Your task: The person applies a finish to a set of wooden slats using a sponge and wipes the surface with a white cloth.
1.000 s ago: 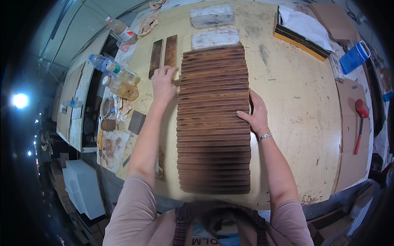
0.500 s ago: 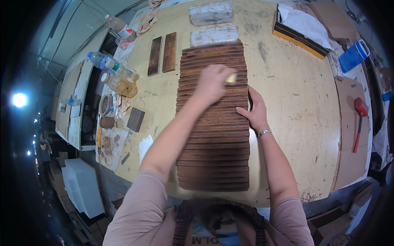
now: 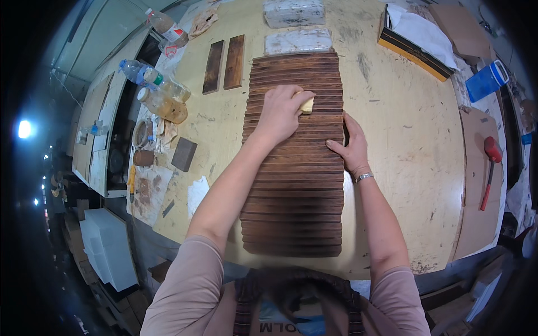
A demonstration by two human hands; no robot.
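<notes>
A long row of dark brown wooden slats (image 3: 291,168) lies side by side on the pale table, running from near my body to the far middle. On its upper part my left hand (image 3: 282,112) presses a small pale yellow sponge-like pad (image 3: 306,103), with the fingers closed around it. My right hand (image 3: 354,147) holds the right edge of the slats, its thumb over the top and its fingers along the side. Beyond the far end sit two whitish wrapped blocks (image 3: 298,41) (image 3: 294,13).
Two loose wooden strips (image 3: 234,63) lie left of the slats. Plastic bottles (image 3: 162,105) and a dark block (image 3: 184,154) stand along the left side. At right are a black-and-yellow box (image 3: 412,53), a blue jug (image 3: 486,82) and a red mallet (image 3: 492,150) on cardboard.
My left hand has slid a little leftward over the slats with the pad. My right hand stays at the right edge. The whole view has shifted slightly.
</notes>
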